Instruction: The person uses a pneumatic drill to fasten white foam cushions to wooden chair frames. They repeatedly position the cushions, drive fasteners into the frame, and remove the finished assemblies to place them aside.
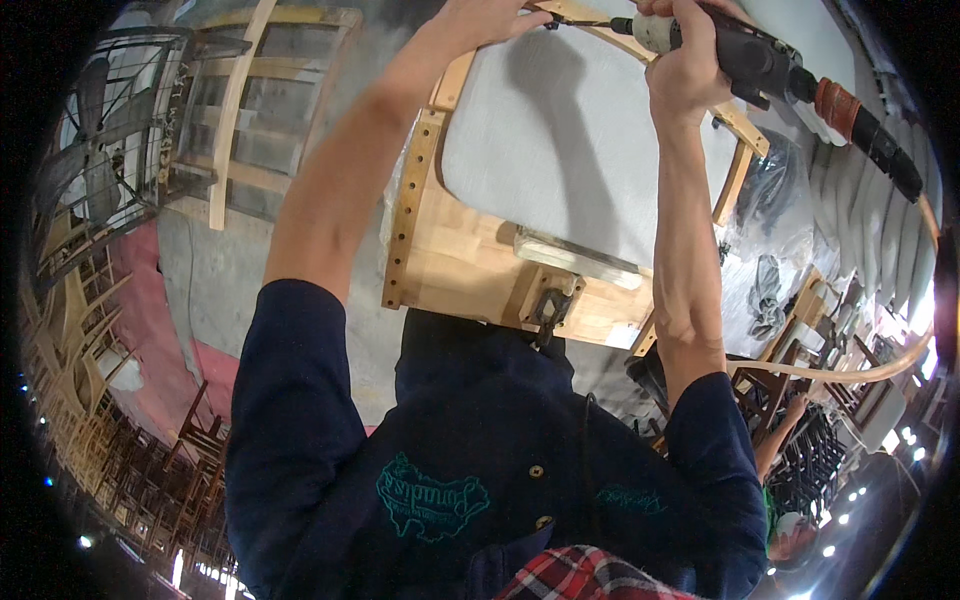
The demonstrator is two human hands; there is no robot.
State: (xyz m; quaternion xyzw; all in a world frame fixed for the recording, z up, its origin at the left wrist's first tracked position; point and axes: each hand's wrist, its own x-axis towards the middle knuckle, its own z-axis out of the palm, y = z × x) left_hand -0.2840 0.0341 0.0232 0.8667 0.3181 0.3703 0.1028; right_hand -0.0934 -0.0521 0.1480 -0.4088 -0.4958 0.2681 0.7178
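Note:
My right hand (pixel 690 75) is wrapped around a dark power screwdriver (pixel 750 60) with a pale front collar, held sideways at the top of the view. Its thin bit points left toward my left hand (pixel 485 22). The left fingers are drawn together at a small dark piece (pixel 550 22) by the bit's tip; what they pinch is too small to make out, and the top edge cuts off part of the hand. Below both hands lies a white panel (pixel 480 130) within a light wooden frame (pixel 740 130), over a wooden board (pixel 450 245) with a strip of holes.
A dark toggle clamp (pixel 550 305) and a pale bar (pixel 580 258) sit on the board's near side. A hose (pixel 880 373) curves down at the right. Wooden frames (pixel 230 110) lean at the left. Chair frames (pixel 815 455) and another person (pixel 790 530) are at the lower right.

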